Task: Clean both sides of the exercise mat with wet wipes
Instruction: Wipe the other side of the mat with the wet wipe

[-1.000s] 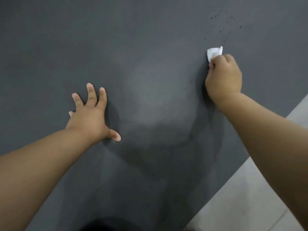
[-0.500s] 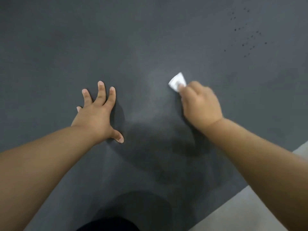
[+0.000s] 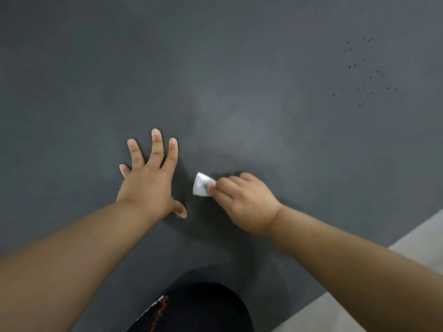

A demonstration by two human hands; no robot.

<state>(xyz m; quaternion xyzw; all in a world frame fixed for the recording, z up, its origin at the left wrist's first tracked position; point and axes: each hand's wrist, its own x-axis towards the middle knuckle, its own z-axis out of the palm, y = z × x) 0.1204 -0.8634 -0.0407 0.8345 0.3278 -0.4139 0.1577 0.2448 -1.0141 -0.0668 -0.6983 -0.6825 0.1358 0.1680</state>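
1. Main thing: the exercise mat (image 3: 239, 68), dark grey, lies flat and fills nearly the whole view. Its edge runs diagonally across the lower right.
2. The left hand (image 3: 148, 185) is released and holds nothing. Palm is down on the mat, fingers straight & spread, pointing away from the person. Thumb sticks out to the right w/ its tip on the mat.
3. The right hand (image 3: 244, 202) is grasping the wet wipe (image 3: 201, 186). Fingers are curled over it, knuckles up, wrist bent so the hand points left. Hand is a bit blurred.
4. The wet wipe is white and folded small, and sits on the mat btw the two hands. A roughly triangular bit pokes out past the fingertips to the left; the rest is hidden under the fingers. It lies near the left hand, just right of it, w/ a gap of mat showing btw them.
5. Both forearms are bare and come in from the bottom corners.
6. A cluster of small dark specks (image 3: 359, 73) sits on the mat at upper right, well apart from both hands.
7. A paler patch (image 3: 235, 130) shows on the mat above the wet wipe.
8. Light grey floor (image 3: 407, 271) shows only in the lower-right corner, beside the mat edge.
9. A black garment (image 3: 203, 312) w/ red & white print is at bottom centre, over the mat. Print is too blurred to read.
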